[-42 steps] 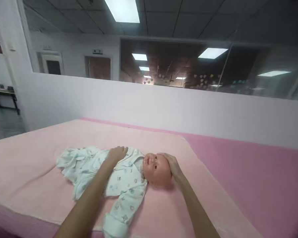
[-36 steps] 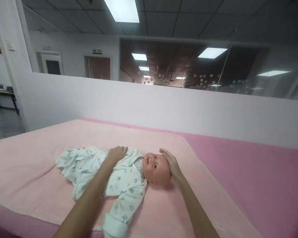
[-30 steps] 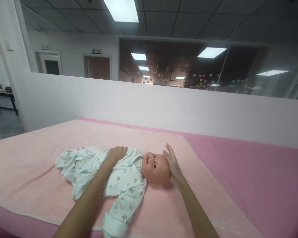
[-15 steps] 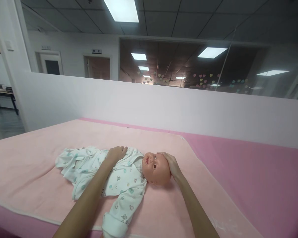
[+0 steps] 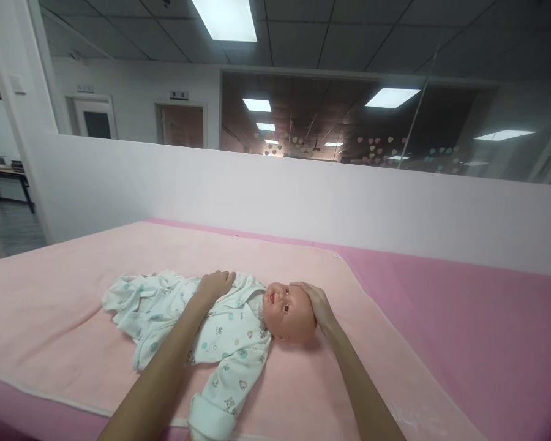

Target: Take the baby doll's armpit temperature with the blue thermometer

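Doll (image 5: 245,315) lies w/ torso (image 5: 232,331) under flat L grip (image 5: 219,283), head (image 5: 290,313) against open, cupped R grip (image 5: 316,300).

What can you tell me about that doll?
The doll lies face up on the peach sheet, its head to the right. The head is bald, smooth and plastic-looking, with open eyes and a parted red mouth. It wears pale, patterned cloth clothes, rumpled at the legs. The left hand rests on its body, the right on its head.

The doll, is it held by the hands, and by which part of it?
No closed grip shows: the left hand rests on the clothed torso of the doll; the right hand lies against its head.
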`<action>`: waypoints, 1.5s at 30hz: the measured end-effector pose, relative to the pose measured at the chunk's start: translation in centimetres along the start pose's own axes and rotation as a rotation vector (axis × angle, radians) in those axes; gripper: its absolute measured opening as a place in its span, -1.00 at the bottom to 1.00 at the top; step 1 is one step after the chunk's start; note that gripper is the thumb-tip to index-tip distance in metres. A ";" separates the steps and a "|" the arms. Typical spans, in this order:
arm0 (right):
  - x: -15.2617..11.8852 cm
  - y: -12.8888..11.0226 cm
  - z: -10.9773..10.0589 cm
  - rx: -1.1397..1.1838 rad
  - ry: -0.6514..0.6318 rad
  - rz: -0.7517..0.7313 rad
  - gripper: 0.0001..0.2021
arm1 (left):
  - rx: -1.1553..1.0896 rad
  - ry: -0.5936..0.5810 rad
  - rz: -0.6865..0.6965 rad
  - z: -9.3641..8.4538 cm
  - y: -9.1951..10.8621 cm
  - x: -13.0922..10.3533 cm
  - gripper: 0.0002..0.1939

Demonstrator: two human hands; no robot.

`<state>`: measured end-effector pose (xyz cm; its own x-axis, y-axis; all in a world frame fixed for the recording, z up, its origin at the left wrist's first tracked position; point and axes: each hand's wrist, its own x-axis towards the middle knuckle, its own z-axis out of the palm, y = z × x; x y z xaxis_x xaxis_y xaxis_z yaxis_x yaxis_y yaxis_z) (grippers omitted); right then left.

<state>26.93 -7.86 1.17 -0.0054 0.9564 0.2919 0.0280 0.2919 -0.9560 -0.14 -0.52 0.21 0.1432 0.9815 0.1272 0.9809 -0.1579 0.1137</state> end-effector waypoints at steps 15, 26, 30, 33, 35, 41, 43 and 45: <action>0.2 0.4 -0.2 -0.016 0.124 -0.071 -0.55 | 0.004 -0.013 0.020 -0.3 0.1 -0.2 -0.57; -0.2 -0.3 0.1 0.008 0.002 0.015 -0.62 | 0.044 -0.017 0.046 -0.4 0.1 -0.3 -0.58; -0.1 -0.2 0.1 0.009 0.006 0.015 -0.65 | 0.051 -0.016 0.047 -0.4 0.2 -0.3 -0.59; 0.0 0.0 0.0 0.004 -0.012 0.019 -0.67 | 0.053 -0.013 0.046 -0.4 0.2 -0.3 -0.59; 0.1 0.3 0.0 0.007 0.007 -0.002 -0.67 | 0.051 -0.014 0.046 -0.4 0.2 -0.4 -0.59; 0.1 0.7 -0.1 -0.003 0.135 -0.050 -0.51 | 0.046 -0.021 0.052 -0.5 0.2 -0.4 -0.62; 0.1 0.7 -0.1 0.003 0.126 -0.060 -0.51 | 0.041 -0.020 0.054 -0.5 0.2 -0.4 -0.62; 0.1 0.5 -0.1 0.008 0.074 -0.060 -0.58 | 0.030 -0.015 0.054 -0.5 0.2 -0.4 -0.61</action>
<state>27.06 -7.58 0.75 0.0668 0.9345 0.3497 0.0222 0.3490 -0.9369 -0.09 -0.96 0.66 0.1978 0.9732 0.1176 0.9751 -0.2076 0.0777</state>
